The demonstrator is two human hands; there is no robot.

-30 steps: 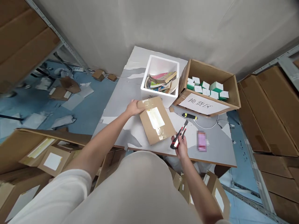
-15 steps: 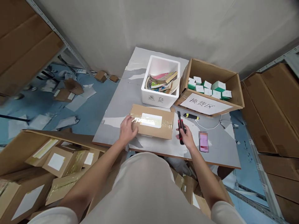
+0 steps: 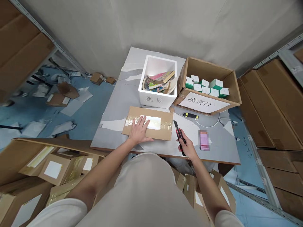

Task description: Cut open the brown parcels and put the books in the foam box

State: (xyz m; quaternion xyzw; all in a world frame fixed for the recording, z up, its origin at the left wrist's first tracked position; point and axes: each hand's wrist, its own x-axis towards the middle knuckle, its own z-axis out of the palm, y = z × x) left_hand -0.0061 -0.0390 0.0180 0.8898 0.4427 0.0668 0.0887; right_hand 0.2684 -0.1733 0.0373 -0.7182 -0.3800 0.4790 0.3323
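Head view shows a carton [image 3: 158,134] lying flat near the front edge of the table [image 3: 117,107], its long side running across in front of the person. The left hand [image 3: 139,130] rests on top with fingers spread, palm toward the near edge. The right hand [image 3: 187,146] is closed around a red-and-black utility knife [image 3: 180,135], its tip pointing away from the body, just beside the carton's right end. The step in hand looks to be steadying the carton with the knife at the ready; any cut along the seam would call for the left fingers to stay off the blade's line. Whether bare blade is out is too small to judge.

The carton is plain brown and looks closed, with shiny clear tape [image 3: 166,126] along its top and a white label [image 3: 155,123] partly under the fingers.

Beyond it stand a white foam box [image 3: 165,101] of books [image 3: 163,78] and a larger cardboard box [image 3: 213,71] holding green-and-white packs [image 3: 216,84]. A yellow-and-black cutter [image 3: 190,115] and a blurred phone [image 3: 204,140] lie to the right.
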